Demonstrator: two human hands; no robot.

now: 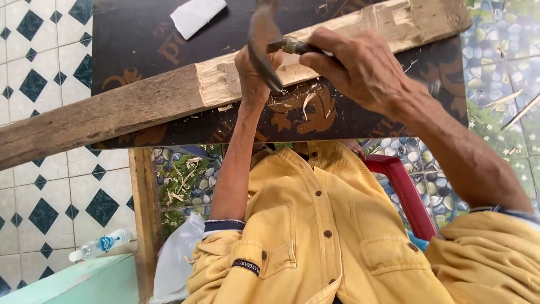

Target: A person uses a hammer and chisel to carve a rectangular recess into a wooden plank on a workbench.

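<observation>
From the head camera I saw my right hand point(360, 67) closed around the handle of a hammer point(263, 45), its blurred dark head raised over the wooden plank point(140, 104). My left hand point(254, 76) pressed down on the plank's pale, chipped section, fingers curled against it. The plank lay slantwise across a dark board point(140, 39), with wood chips point(304, 104) scattered just beside my hands.
</observation>
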